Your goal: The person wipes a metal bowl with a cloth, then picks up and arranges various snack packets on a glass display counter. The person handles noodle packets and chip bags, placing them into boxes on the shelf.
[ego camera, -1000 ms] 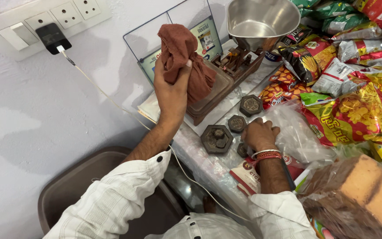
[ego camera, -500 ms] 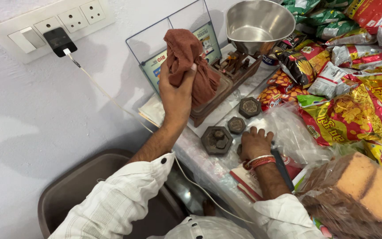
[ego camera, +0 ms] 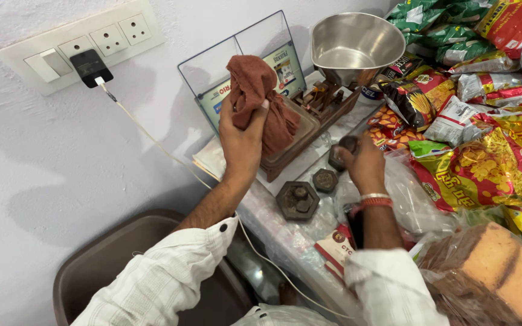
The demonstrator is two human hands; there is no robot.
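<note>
My left hand (ego camera: 243,142) grips a rust-brown cloth (ego camera: 258,102), bunched up and held over the flat pan of a wooden balance scale (ego camera: 300,130). My right hand (ego camera: 364,163) is closed around a small dark iron weight (ego camera: 348,143) just right of the scale. Two more hexagonal weights lie on the counter: a large one (ego camera: 298,200) near my left forearm and a smaller one (ego camera: 325,180) beside it. The steel bowl (ego camera: 357,45) sits on the scale's far side.
Snack packets (ego camera: 484,145) are piled along the right. A wrapped loaf (ego camera: 502,271) lies at the lower right. A brown bin (ego camera: 110,265) stands below the counter. A charger (ego camera: 90,65) is plugged into the wall socket, its cable trailing down.
My right hand has moved up from the weights near the counter's edge and now holds a small weight close to the scale. The left hand keeps the cloth on the scale.
</note>
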